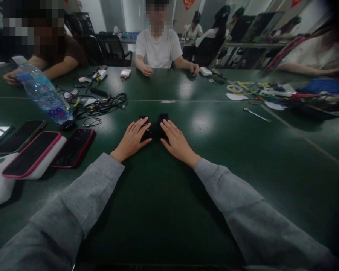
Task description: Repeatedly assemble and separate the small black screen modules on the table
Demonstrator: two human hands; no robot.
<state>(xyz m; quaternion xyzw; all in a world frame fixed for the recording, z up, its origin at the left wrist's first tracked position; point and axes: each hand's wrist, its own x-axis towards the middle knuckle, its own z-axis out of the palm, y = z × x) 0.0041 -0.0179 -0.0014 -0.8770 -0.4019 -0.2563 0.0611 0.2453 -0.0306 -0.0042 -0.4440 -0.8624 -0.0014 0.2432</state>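
My left hand (133, 136) lies over a small black object (147, 133) on the dark green table (155, 210), its fingers stretched out and the thumb apart. Much of that object is hidden under the fingers. Just to the right, my right hand (178, 141) rests its fingertips on a small black block-like object (163, 116) with a dark, slightly bluish face. Its fingers are extended too, the thumb lower down. A narrow gap separates the two black objects. I cannot make out what kind of things they are.
To the left are a red-edged phone (75, 147), a pink-cased phone (34, 154), a tilted water bottle (43, 92) and tangled black cables (101, 105). A wrench (256, 114) and a heap of wires (285, 92) lie right. Several people sit around.
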